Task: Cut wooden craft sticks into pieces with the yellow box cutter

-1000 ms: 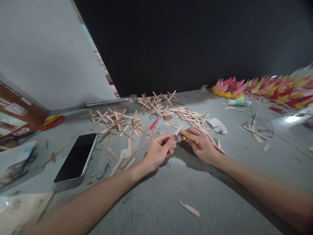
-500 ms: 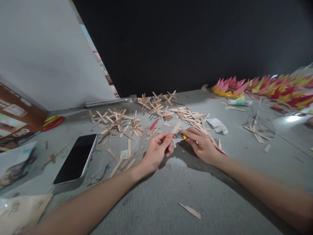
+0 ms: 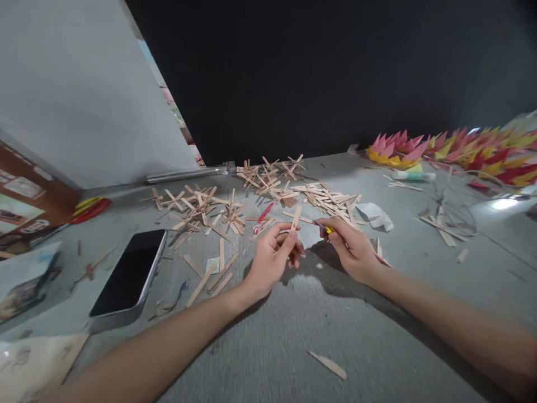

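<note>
Pinched between the thumb and fingers of my left hand point(image 3: 274, 254) is a wooden craft stick point(image 3: 296, 217), its free end pointing up and away. My right hand point(image 3: 351, 249) is closed around a small yellow-handled craft knife point(image 3: 329, 229), its dark blade pointing left toward the stick but apart from it. Most of the knife's handle is hidden in my fingers. Beyond my hands lie a pile of loose craft sticks point(image 3: 331, 198) and a red tool with a clear tip point(image 3: 264, 212). A pointed sliver of wood point(image 3: 328, 364) rests on the table in front of me.
Crossed stick pieces point(image 3: 197, 207) spread across the back left. A phone point(image 3: 130, 271) lies at left. A white tissue point(image 3: 375, 216), a glue stick point(image 3: 413, 176) and spiky folded paper point(image 3: 396, 150) sit at right. A black panel point(image 3: 319, 78) stands behind the table.
My right hand has drawn the knife back to the right, away from the craft stick. My left hand has turned the stick more upright and stays in nearly the same place.
</note>
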`<control>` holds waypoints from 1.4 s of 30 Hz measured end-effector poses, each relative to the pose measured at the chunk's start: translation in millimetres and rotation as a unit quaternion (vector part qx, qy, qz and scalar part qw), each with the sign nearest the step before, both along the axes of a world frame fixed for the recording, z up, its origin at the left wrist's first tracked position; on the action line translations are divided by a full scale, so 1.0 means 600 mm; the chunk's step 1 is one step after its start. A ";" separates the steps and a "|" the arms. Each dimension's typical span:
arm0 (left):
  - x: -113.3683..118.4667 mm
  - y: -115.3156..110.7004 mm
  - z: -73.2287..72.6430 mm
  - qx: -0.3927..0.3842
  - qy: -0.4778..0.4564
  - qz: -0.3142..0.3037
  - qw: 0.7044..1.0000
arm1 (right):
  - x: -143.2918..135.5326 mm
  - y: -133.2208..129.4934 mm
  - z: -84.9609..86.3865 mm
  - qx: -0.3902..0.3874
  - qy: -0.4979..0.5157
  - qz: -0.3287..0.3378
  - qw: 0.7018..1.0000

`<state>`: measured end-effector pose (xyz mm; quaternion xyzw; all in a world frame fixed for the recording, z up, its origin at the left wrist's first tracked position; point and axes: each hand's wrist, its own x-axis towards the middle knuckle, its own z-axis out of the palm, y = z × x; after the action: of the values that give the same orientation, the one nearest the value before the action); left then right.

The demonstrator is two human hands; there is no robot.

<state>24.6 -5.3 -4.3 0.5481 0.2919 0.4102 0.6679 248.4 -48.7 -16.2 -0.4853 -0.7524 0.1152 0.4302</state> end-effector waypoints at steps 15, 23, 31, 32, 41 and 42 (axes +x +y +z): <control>-0.007 -0.001 -0.007 0.279 0.230 0.044 0.931 | -0.025 -0.002 0.039 -0.124 0.036 -0.122 0.984; -0.007 -0.018 0.000 0.361 0.382 -0.032 0.850 | -0.024 0.015 0.053 -0.233 -0.050 -0.081 0.968; -0.015 0.000 -0.006 0.397 0.439 -0.041 0.805 | 0.008 -0.004 0.068 -0.178 -0.138 -0.071 0.972; -0.017 0.003 -0.007 0.405 0.441 -0.049 0.800 | 0.015 -0.008 0.073 -0.181 -0.149 -0.060 0.970; -0.027 0.022 0.006 0.408 0.434 -0.124 0.793 | 0.053 -0.072 0.063 -0.167 -0.297 -0.028 0.940; -0.028 0.025 0.009 0.413 0.431 -0.136 0.791 | 0.053 -0.078 0.059 -0.173 -0.287 -0.028 0.942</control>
<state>7.7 9.9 0.8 0.9256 0.2749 0.1184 0.2317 280.1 -95.4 19.0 -0.5854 -0.7987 0.0870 0.1086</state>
